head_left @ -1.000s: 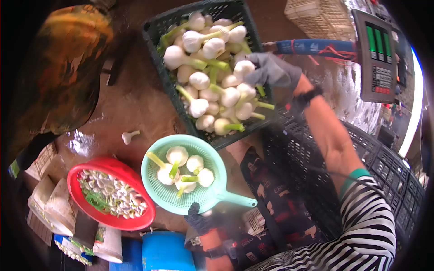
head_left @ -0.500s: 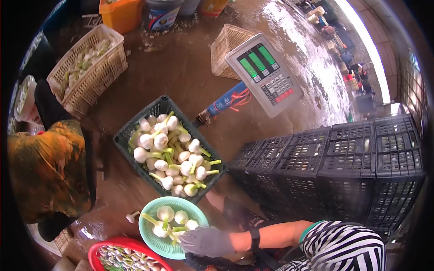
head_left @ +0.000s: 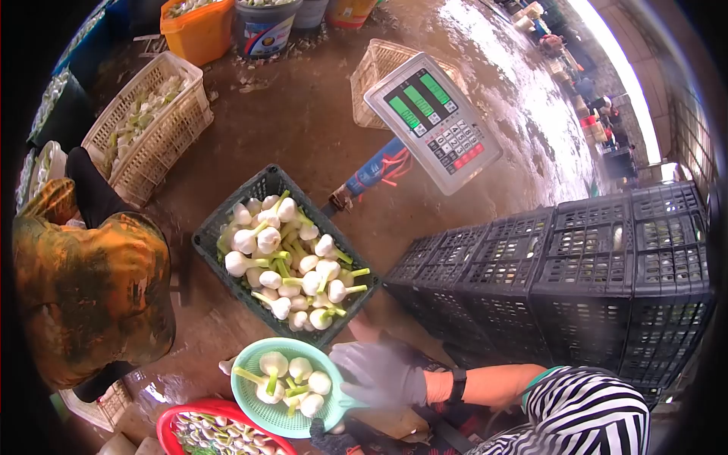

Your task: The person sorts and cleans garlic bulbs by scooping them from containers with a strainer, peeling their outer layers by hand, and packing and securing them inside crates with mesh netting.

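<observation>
Wet floor, garlic in green colander beside right hand's fingers, grip unclear

No whole word can be read for sure. On the scale, three green windows by the panel's upper edge show dark digits that look like zeros, too blurred to be certain. Toward its lower edge, pale keys carry small numerals, and red keys bear white marks too tiny to tell. The grey bucket's label and the blue sleeve's white print are illegible.
</observation>
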The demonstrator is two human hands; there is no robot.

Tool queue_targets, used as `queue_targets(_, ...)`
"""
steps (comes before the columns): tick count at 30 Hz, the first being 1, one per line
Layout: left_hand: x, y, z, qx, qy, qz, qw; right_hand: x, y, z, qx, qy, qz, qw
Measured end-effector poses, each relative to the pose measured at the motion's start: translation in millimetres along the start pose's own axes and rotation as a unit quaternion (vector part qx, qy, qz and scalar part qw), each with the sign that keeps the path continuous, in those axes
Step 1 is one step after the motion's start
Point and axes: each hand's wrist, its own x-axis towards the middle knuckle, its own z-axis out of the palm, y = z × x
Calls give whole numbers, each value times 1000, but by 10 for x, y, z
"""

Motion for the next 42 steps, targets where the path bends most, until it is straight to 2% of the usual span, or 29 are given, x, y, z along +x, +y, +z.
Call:
queue_targets(3, -53, -2, -90, 44, 12, 19, 999, -124, 112, 59, 44, -150, 99, 983)
queue_targets(5, -117, -11, -199, 52, -15, 45, 998, -231, 156, 152, 86, -279, 152, 944)
queue_targets(6, -135, -3, -244, -204, -101, -29, 973, -247, 168, 230, 107, -280, 156, 941)
queue_targets(7, -135, -5, -217, -215, -81, -24, 973, -267, 173, 306, 127, -280, 159, 938)
queue_targets(8, -94, -102, -334, -152, -71, 2, 986, -265, 141, 352, 157, -285, 161, 932)
queue_targets(9, -56, -197, -446, -88, -58, 27, 994, -175, 30, 317, 173, -342, 200, 902)
queue_targets(10, 21, -258, -548, -154, -73, 0, 985, -248, 25, 464, 171, -328, 194, 909)
queue_targets(12, 178, -385, -738, -283, -92, -58, 953, -285, -76, 684, 71, -354, 216, 907)
queue_targets(13, 118, -282, -655, -259, -29, -29, 965, -386, -34, 871, 19, -350, 207, 913)
queue_targets(15, 219, -308, -789, -188, 44, 0, 981, -490, -39, 1145, 27, -307, 194, 931)
queue_targets(16, 269, -264, -866, -189, 38, -1, 981, -513, -17, 1294, 59, -295, 175, 938)
queue_targets(17, 408, -355, -937, -241, 29, 28, 970, -453, -64, 1417, 97, -275, 206, 934)
queue_targets(19, 716, -574, -1291, -327, -11, -33, 944, -342, -17, 1685, 91, -277, 185, 938)
queue_targets(20, 924, -815, -1497, -350, 6, -30, 936, -297, 75, 1851, 51, -287, 158, 943)
queue_targets(21, 1054, -906, -1630, -352, 25, -48, 935, -258, 172, 2005, 10, -296, 132, 946)
queue_targets(22, 1150, -879, -1706, -354, 44, -65, 932, -131, 185, 2135, 13, -323, 165, 932)
queue_targets(23, 1152, -877, -1781, -318, 90, -20, 943, -34, 230, 2280, -17, -301, 61, 952)
queue_targets(24, 1193, -867, -1897, -260, 88, -3, 962, 70, 239, 2426, 11, -306, 104, 946)
queue_targets(26, 1320, -811, -2098, -211, 73, -7, 975, 198, 270, 2708, 23, -311, 162, 936)
queue_targets(28, 1492, -625, -2156, -230, 52, -45, 971, 254, 452, 3011, -2, -311, 189, 931)
queue_targets(31, 1921, -306, -2081, -349, -16, -141, 926, 249, 878, 3472, -63, -287, 75, 953)
queue_targets(33, 2295, -420, -2077, -285, -54, -69, 955, 339, 1084, 3727, -139, -343, 137, 919)
queue_targets(34, 2432, -377, -2064, -375, -86, -112, 916, 358, 1173, 3824, -134, -326, 110, 929)
queue_targets(37, 2823, -347, -1992, -384, -170, -149, 895, 530, 1354, 4082, -106, -363, 159, 912)
queue_targets(41, 3060, -274, -1882, -486, -158, -253, 821, 778, 1691, 4409, -139, -442, 110, 879)
queue_targets(42, 3099, -300, -1869, -486, -153, -259, 821, 797, 1727, 4449, -205, -449, 86, 865)
